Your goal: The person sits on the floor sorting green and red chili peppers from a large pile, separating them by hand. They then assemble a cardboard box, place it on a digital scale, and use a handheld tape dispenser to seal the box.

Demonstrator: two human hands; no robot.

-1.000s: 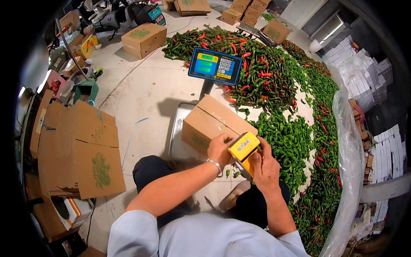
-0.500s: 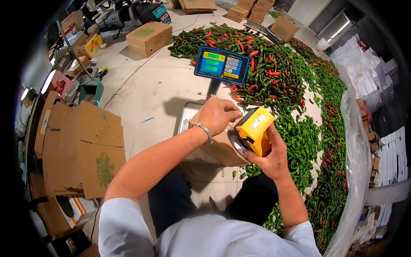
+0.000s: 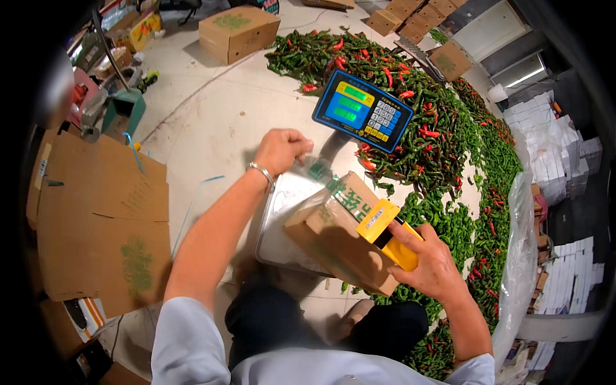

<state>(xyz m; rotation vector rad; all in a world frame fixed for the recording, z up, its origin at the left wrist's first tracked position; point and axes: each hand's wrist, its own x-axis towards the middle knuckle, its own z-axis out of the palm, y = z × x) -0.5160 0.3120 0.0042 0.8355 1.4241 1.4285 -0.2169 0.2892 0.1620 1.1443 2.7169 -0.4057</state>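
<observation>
My right hand (image 3: 433, 260) grips a yellow tape dispenser (image 3: 386, 236) against the top of a cardboard box (image 3: 340, 247). That box sits turned at an angle on the silver platform (image 3: 273, 228) of a weighing scale. A strip of clear packing tape (image 3: 316, 169) with green print runs across the box from the dispenser toward my left hand (image 3: 282, 152). The left fingers are closed, pinching the tape's end, left of and beyond the box; a bracelet circles that wrist. The scale's blue display (image 3: 362, 110) stands on a post beyond the platform, lit green.
Green and red peppers (image 3: 410, 128) spread over the floor ahead and along the right, beside plastic sheeting (image 3: 520, 256). Flattened cardboard (image 3: 102, 218) leans at the left. A closed carton (image 3: 237, 33) stands farther off, and a green dustpan (image 3: 122, 110) lies near the left.
My left hand has moved left, away from the dispenser, drawing tape out. My right hand has moved a little lower and right with the dispenser, and the box now shows turned on the scale.
</observation>
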